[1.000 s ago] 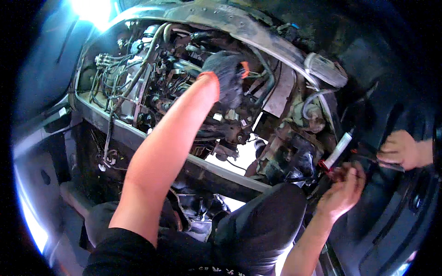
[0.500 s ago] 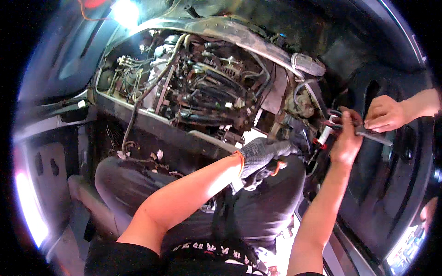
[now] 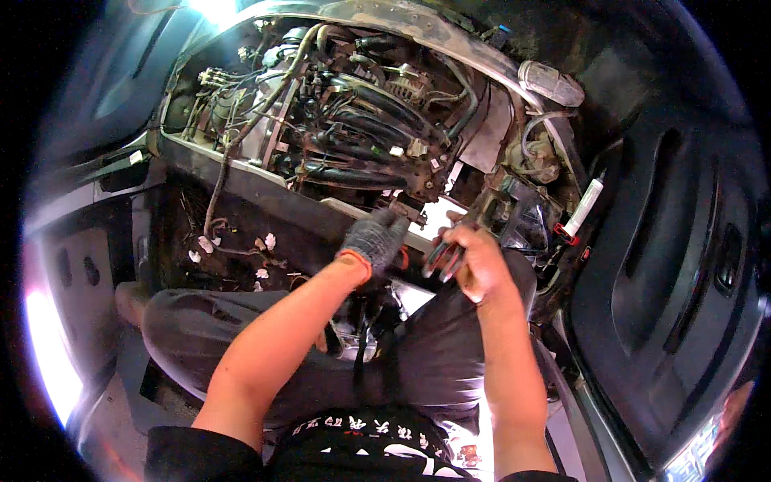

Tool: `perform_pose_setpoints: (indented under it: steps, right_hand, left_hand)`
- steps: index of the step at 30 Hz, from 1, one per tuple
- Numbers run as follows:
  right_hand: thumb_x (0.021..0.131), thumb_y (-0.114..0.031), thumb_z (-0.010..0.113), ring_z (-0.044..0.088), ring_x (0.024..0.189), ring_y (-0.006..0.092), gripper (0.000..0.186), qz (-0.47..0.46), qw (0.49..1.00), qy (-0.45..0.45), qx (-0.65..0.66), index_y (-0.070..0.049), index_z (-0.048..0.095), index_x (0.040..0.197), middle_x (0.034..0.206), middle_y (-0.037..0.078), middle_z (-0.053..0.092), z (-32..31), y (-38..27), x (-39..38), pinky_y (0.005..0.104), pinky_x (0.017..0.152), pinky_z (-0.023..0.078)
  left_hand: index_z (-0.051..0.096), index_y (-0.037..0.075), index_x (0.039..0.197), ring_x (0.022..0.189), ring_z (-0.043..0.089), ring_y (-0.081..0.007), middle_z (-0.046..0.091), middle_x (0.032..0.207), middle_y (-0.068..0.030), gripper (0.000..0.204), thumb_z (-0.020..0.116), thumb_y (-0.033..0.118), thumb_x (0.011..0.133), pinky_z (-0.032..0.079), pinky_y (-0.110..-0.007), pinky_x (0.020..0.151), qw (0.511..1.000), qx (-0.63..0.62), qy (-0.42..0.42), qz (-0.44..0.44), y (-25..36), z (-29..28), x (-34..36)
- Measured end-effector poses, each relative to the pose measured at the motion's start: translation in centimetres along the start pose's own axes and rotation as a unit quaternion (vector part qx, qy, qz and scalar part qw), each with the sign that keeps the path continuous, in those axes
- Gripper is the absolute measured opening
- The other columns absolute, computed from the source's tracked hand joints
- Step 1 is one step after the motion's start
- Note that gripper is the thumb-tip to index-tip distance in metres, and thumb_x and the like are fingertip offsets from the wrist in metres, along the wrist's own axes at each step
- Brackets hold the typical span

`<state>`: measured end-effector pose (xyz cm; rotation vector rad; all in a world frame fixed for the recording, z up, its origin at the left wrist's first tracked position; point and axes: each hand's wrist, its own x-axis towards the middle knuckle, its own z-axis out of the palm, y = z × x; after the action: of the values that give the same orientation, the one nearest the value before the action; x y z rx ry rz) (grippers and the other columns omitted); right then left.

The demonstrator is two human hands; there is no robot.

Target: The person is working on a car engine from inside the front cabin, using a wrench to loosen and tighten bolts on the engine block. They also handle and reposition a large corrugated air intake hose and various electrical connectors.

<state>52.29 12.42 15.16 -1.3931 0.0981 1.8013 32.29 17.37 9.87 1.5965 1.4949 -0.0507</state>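
Observation:
Over my lap, my left hand [image 3: 376, 239] wears a grey knit glove with an orange cuff and is blurred. It seems closed on a second glove, whose orange edge [image 3: 404, 258] shows beside its fingers. Bare and just to the right, my right hand [image 3: 475, 259] is closed around a dark and red two-handled tool [image 3: 443, 259] that looks like pliers; part of it lies behind the fingers. Beyond both hands is the open engine bay [image 3: 361, 136], with black curved pipes, hoses and wiring.
A white tube with a red end [image 3: 585, 210] stands on the right, beside a dark door panel [image 3: 666, 233]. A thick hose [image 3: 229, 173] runs down the left of the bay. White connectors on loose wiring [image 3: 265, 243] lie left of my hands. A bright lamp [image 3: 215, 8] shines at the far left.
My right hand has come left, away from the white tube, and now holds the tool over my lap. My left hand has moved left. The other person's hand at the right has left the view.

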Motion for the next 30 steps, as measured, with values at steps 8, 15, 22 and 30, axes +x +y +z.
perform_pose_setpoints:
  steps: [8,15,22,30]
  right_hand:
    - [0.082,-0.011,0.06,0.06,0.072,0.0204,0.032,-0.003,0.969,0.022,-0.245,0.0,0.056,0.112,0.091,0.008,0.062,-0.9,-1.1,0.0,0.0332,0.067,0.052]
    - [0.08,-0.007,0.061,0.057,0.061,0.0143,0.025,0.079,0.839,0.125,-0.524,0.0,0.058,0.104,0.086,0.008,0.063,-2.7,-12.2,2.9,0.031,0.052,0.047]
    - [0.084,-0.006,0.062,0.062,0.084,0.0194,0.03,0.256,0.797,-0.014,-0.547,-0.003,0.053,0.112,0.099,0.005,0.057,0.3,-17.8,7.4,0.0396,0.076,0.056]
    - [0.081,-0.007,0.061,0.064,0.099,0.025,0.032,0.414,0.533,-0.038,-0.737,0.004,0.057,0.111,0.107,0.015,0.064,8.4,-23.3,14.4,0.0457,0.085,0.06]
  left_hand:
    - [0.061,0.013,0.112,0.092,0.066,-0.0351,0.066,0.105,-0.0126,0.028,0.06,0.026,0.086,0.053,-0.048,0.075,0.944,0.282,0.112,0.133,-5.6,-1.3,4.8]
    - [0.063,0.011,0.094,0.084,0.066,-0.0302,0.065,0.091,-0.0107,0.021,0.058,0.026,0.082,0.053,-0.045,0.071,0.923,0.217,0.168,0.269,-6.5,-1.1,5.6]
    - [0.063,0.011,0.087,0.081,0.065,-0.0274,0.065,0.085,-0.008,0.016,0.057,0.024,0.08,0.053,-0.043,0.066,0.921,0.176,0.198,0.286,-8.0,-0.3,5.6]
    - [0.065,0.012,0.09,0.08,0.063,-0.0261,0.064,0.087,-0.0074,0.019,0.057,0.026,0.079,0.051,-0.042,0.065,0.928,0.187,0.159,0.28,-7.7,-0.9,5.6]
